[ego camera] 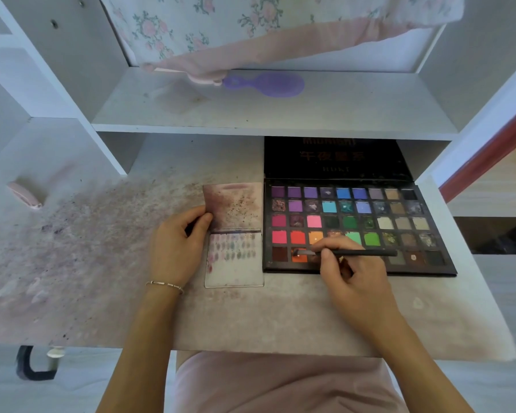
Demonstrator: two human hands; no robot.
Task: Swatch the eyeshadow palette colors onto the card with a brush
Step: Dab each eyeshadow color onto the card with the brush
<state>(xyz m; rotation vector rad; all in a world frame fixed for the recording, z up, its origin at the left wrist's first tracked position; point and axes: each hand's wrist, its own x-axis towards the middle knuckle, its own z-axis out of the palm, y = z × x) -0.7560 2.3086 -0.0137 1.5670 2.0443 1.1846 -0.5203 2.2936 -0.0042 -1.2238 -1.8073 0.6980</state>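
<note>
On the stained desk (102, 234) the open eyeshadow palette (355, 225) lies right of the swatch-marked card (236, 257), whose left edge the left hand (176, 248) pinches, while the right hand (349, 269) grips a brush (355, 252), tip in the near-left orange pan (299, 255).

Eyeshadow palette (358, 231): matt black casing; pans range from flat powdery mattes to glittery shimmers, several worn and crumbled. Card (234, 257): smooth, faintly glossy sheet smeared with chalky pigment. Brush (361, 253): slim matt black handle. Desk (102, 248): white laminate, dusted and stained with powder. Hairbrush (265, 84): smooth lilac plastic. Floral fabric (251, 25): soft woven cloth.
</note>
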